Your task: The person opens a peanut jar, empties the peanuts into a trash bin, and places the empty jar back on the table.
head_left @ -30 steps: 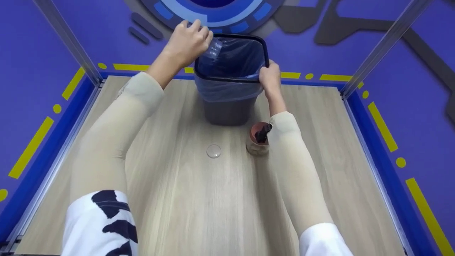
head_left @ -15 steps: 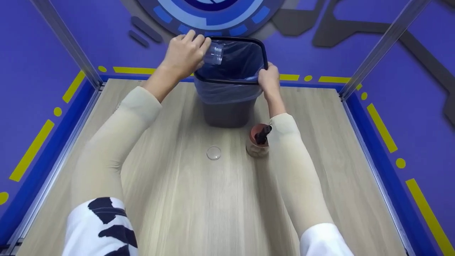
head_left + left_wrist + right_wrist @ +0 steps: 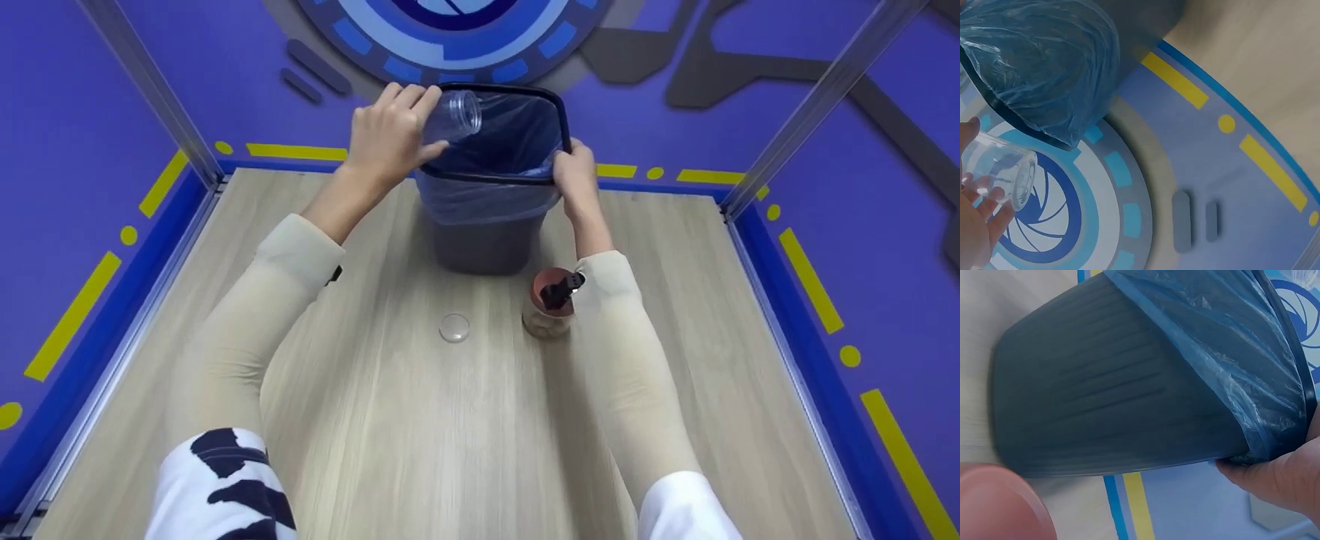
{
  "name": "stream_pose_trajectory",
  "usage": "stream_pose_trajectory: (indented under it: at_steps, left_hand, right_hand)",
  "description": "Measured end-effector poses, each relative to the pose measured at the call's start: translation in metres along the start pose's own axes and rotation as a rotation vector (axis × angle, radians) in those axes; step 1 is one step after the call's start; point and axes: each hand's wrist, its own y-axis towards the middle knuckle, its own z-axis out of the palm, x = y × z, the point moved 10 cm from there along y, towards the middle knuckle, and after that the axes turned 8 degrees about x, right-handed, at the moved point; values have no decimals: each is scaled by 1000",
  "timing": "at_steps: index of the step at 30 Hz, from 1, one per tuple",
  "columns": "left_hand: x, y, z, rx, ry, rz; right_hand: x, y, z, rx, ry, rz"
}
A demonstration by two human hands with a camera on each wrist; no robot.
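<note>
My left hand (image 3: 386,135) holds a clear, see-through jar (image 3: 454,116) on its side at the left rim of a dark bin (image 3: 484,247). The jar's mouth faces right, over the bin, and in the left wrist view the jar (image 3: 1002,171) looks see-through with nothing visible inside. A bluish plastic bag (image 3: 487,202) lines the bin and folds over its black rim. At the front right corner my right hand (image 3: 576,172) grips that rim and the bag, with the thumb (image 3: 1264,475) on the outside in the right wrist view. The bin stands upright.
A small clear round disc (image 3: 454,328) lies on the wooden table (image 3: 450,442) in front of the bin. Right of it stands a brownish container (image 3: 546,322) with a reddish top, close to my right sleeve. Blue panels (image 3: 660,127) enclose the back and sides.
The jar has turned from mouth downward to lying sideways, its mouth now showing toward the right. My left hand has come slightly lower. The right hand keeps its grip on the rim.
</note>
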Motion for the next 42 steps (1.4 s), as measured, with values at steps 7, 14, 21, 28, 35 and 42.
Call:
stream_pose_trajectory:
  at_steps: [7,14,21,28,35,42]
  left_hand:
    - [0,-10,2,-10,-47,-58]
    - [1,-19,-9,-71,-88,-62]
    - [6,-37,-24,-151,-110,-72]
    - [12,-62,-27,-175,-142,-105]
    - [18,-95,-18,-183,-274,-170]
    - [14,-127,0,-175,-396,-187]
  right_hand:
    - [4,-3,-11,34,-48,-58]
    - [8,-15,-23,32,-165,-88]
    - [9,-28,-25,-3,-246,-176]
    - [10,-51,-27,-33,-255,-232]
    - [16,-95,-19,-36,-271,-355]
    - [17,-138,8,20,-268,-506]
